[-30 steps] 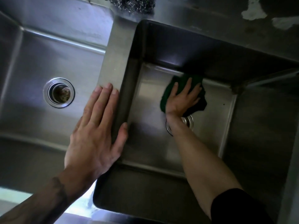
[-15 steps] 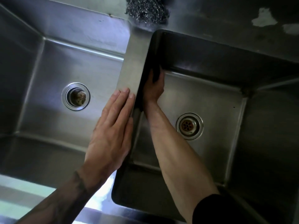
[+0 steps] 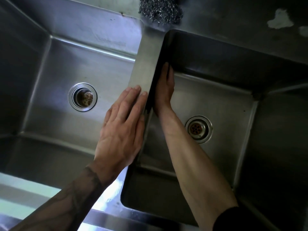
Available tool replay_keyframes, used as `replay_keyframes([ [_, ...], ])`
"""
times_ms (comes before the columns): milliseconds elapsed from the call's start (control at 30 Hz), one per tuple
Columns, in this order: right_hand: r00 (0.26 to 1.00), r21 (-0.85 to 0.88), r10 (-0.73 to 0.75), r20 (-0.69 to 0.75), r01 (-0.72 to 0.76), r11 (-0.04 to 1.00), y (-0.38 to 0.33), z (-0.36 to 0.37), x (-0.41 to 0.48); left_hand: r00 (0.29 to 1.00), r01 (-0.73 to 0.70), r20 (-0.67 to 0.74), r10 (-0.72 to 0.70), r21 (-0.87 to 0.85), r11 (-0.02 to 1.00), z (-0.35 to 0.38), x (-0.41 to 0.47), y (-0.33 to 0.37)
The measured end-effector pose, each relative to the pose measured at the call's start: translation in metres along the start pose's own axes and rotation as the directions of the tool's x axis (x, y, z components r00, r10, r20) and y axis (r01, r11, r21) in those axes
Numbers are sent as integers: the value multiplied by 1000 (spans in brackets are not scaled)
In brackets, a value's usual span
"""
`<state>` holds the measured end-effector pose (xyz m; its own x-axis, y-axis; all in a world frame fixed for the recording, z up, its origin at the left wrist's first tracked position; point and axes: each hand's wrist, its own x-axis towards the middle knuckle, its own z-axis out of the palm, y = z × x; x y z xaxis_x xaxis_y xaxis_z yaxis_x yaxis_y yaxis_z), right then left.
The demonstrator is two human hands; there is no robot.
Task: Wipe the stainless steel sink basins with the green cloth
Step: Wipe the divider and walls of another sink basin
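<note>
Two steel basins side by side, seen from above. Left basin (image 3: 93,30) in the left half of the frame, with a round drain (image 3: 82,97) in its floor. Right basin (image 3: 216,100) in the right half, darker, with a second drain (image 3: 198,129) a bit lower in the frame. Between them, a flat steel strip (image 3: 146,60), from the top middle down to the middle of the frame.

Left hand (image 3: 123,129) in the middle of the frame. Lies palm down, fingers on the lower part of the strip, the rest of it out over the left basin. Fingers straight and close together, tips toward the top of the frame. Holds nothing. Dark tattoo (image 3: 80,189) below the wrist, at the lower left.

Right hand (image 3: 165,87) just right of the strip, inside the right basin. Presses flat against that basin's left wall, fingers straight and pointing up the frame. Thumb hidden. Black sleeve (image 3: 233,219) on the same arm, at the lower right.

Green cloth (image 3: 170,70) almost all hidden between the right hand and that wall. Only a small dark bit by the fingertips, too dark there to tell its colour or shape.

Steel wool pad (image 3: 160,12) at the top middle, on the surface (image 3: 216,22) behind the strip. Pale blotches (image 3: 280,21) at the upper right. Bright front rim (image 3: 25,197) at the lower left.
</note>
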<state>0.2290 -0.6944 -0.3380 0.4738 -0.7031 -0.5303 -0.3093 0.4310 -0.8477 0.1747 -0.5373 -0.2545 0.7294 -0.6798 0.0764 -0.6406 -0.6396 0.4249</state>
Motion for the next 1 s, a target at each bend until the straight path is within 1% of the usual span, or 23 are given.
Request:
replay_keyframes([
  [100,983,13,-181,35,180,984,-11,-5,-24,1000,25,10,-25,73,997,-3,1,2],
  [167,966,15,-252,61,251,968,-12,-4,-29,1000,21,18,-23,121,992,-2,0,3],
  [200,966,10,-250,63,250,968,-12,-3,-26,1000,18,19,-21,130,991,-2,0,3],
  [233,974,5,-217,60,217,976,-11,-2,-20,1000,18,18,-20,128,992,-1,0,3],
  [300,993,16,-91,74,90,996,-9,0,-4,1000,11,8,-12,106,994,0,1,2],
  [367,996,2,-21,85,21,1000,-11,0,-1,1000,-1,3,1,93,996,0,1,2],
  [400,996,-6,-30,89,31,1000,-13,-2,-6,1000,-3,2,3,91,996,0,1,2],
  [433,993,-13,-73,96,75,997,-15,-4,-16,1000,-2,4,1,93,996,-1,2,2],
  [533,961,13,-244,127,245,970,-15,-12,-43,1000,-4,19,3,89,996,-2,3,3],
  [600,951,13,-276,141,277,961,-11,-12,-43,1000,-7,18,5,85,996,-2,3,4],
  [633,960,4,-248,126,250,968,-8,-10,-36,1000,-5,17,4,86,996,-2,3,4],
  [733,994,-44,-46,100,51,998,0,-4,-8,1000,3,2,-3,90,996,-1,3,4],
  [800,995,-83,17,95,-9,996,3,-5,-4,1000,-2,1,2,85,996,-1,3,4],
  [867,991,-74,-29,130,39,997,3,-10,-21,1000,-3,1,3,77,997,-1,3,5],
  [933,973,-28,-149,179,156,987,6,-17,-46,1000,-4,10,3,74,997,-1,3,4],
  [1000,953,-7,-222,205,229,974,12,-21,-62,1000,-4,10,3,68,998,-2,3,4],
])
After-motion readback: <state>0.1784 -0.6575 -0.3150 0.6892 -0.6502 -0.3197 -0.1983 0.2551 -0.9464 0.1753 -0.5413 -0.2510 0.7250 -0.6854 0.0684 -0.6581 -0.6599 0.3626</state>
